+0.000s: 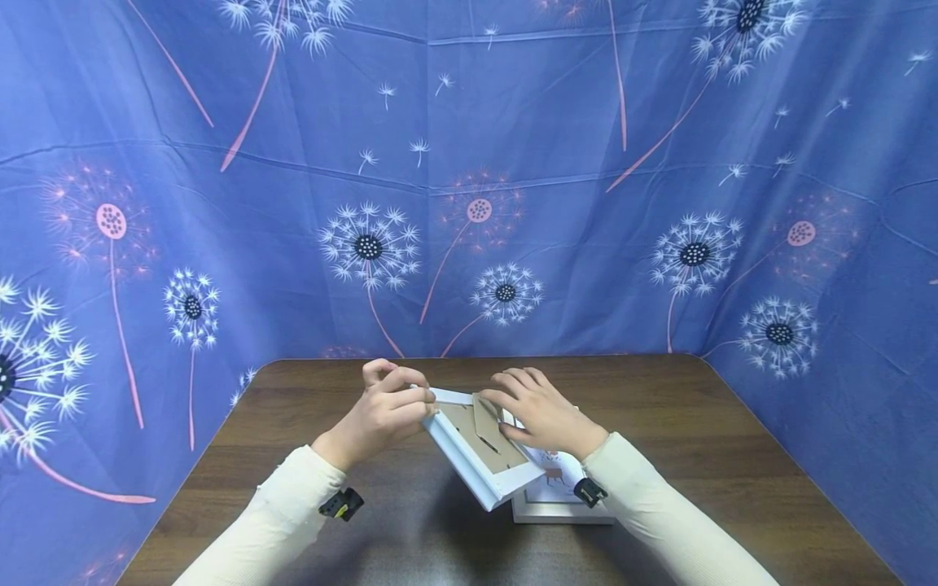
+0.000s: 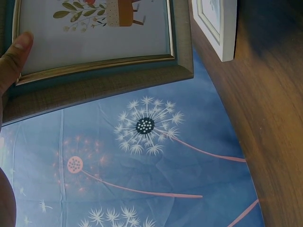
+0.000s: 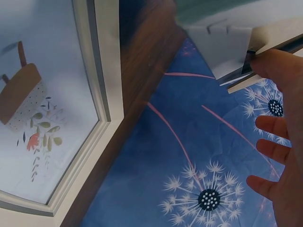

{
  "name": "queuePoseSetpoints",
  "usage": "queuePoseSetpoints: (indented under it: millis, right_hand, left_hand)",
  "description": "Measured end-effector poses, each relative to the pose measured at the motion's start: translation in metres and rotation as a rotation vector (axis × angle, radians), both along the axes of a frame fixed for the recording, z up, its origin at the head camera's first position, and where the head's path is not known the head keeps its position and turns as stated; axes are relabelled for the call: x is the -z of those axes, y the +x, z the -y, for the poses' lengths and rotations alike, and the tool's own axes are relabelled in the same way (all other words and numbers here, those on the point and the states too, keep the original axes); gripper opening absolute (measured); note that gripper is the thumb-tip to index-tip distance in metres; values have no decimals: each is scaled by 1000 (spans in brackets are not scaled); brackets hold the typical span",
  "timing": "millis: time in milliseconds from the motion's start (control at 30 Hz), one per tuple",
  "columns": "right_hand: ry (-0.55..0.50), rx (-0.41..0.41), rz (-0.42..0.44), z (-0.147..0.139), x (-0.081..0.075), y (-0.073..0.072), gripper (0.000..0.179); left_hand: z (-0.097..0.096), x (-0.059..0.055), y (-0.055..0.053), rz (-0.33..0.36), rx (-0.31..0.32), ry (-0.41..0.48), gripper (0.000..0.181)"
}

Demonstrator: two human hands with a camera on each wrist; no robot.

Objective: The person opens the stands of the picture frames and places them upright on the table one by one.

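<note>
In the head view my left hand [image 1: 381, 411] grips the upper left corner of a tilted picture frame [image 1: 469, 472], its brown back turned up. The left wrist view shows the gold inner trim and plant print of this picture frame [image 2: 104, 68], with the thumb [image 2: 16, 52] on its edge. My right hand [image 1: 542, 411] pinches the cardboard stand [image 1: 485, 419] on the back between thumb and forefinger; the forefinger is hidden in the right wrist view. The other fingers [image 3: 272, 149] stay off the frame.
A second, white picture frame [image 1: 528, 513] with a plant print is on the wooden table [image 1: 366, 537], partly behind the held frame and under the right forearm; it fills the left of the right wrist view. Blue dandelion cloth [image 1: 586, 244] hangs around the table.
</note>
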State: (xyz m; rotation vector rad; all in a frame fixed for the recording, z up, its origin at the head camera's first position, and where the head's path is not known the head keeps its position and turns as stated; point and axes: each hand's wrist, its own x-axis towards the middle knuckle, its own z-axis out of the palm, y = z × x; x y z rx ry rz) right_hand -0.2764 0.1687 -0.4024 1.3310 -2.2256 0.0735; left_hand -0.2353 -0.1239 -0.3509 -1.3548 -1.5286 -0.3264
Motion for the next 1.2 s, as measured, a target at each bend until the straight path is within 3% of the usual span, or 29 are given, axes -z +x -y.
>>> queuePoseSetpoints:
  millis: [300, 667, 1200]
  right_hand:
    - [17, -39, -49, 9, -3, 0, 59]
    - [19, -33, -41, 8, -2, 2, 59]
    - [17, -34, -77, 9, 1, 2, 59]
  left_hand:
    - [0, 0, 0, -5, -2, -3, 16]
    - [0, 1, 1, 26, -28, -22, 13]
    - [-1, 2, -2, 20, -2, -10, 7]
